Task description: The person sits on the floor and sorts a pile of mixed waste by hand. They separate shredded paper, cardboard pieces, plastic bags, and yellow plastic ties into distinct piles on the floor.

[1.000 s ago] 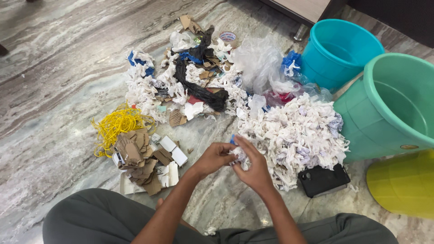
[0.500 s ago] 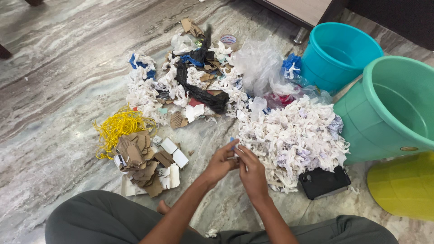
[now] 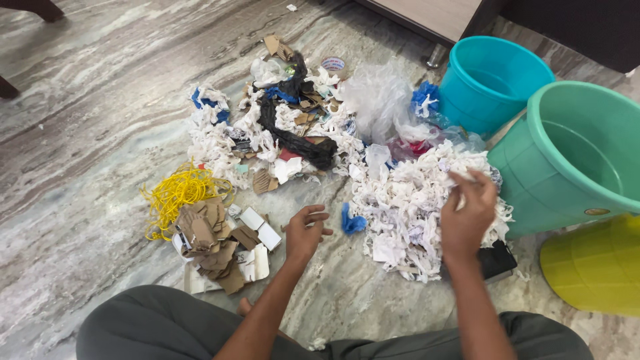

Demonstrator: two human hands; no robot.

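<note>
My left hand [image 3: 305, 233] hovers open just above the marble floor, fingers spread, holding nothing. A small blue scrap [image 3: 352, 223] lies right beside it. My right hand [image 3: 467, 215] is raised over the far side of a big pile of crumpled white paper [image 3: 410, 200], close to the green bucket [image 3: 533, 175]. Its fingertips pinch a small white paper scrap [image 3: 459, 180]. My grey-trousered knees fill the bottom of the view.
Torn cardboard pieces [image 3: 207, 233] and a yellow cord tangle [image 3: 177, 192] lie to the left. Beyond is mixed litter with black plastic [image 3: 300, 141], clear plastic [image 3: 377, 97] and a tape roll [image 3: 333, 64]. A blue bucket [image 3: 467, 90], a yellow tub [image 3: 593, 273] and a flat black object [image 3: 501, 259] are at right.
My hands, together on a white-and-blue wad, have parted. The blue scrap now lies on the floor, my left hand has opened, and my right hand has swung right with a white scrap.
</note>
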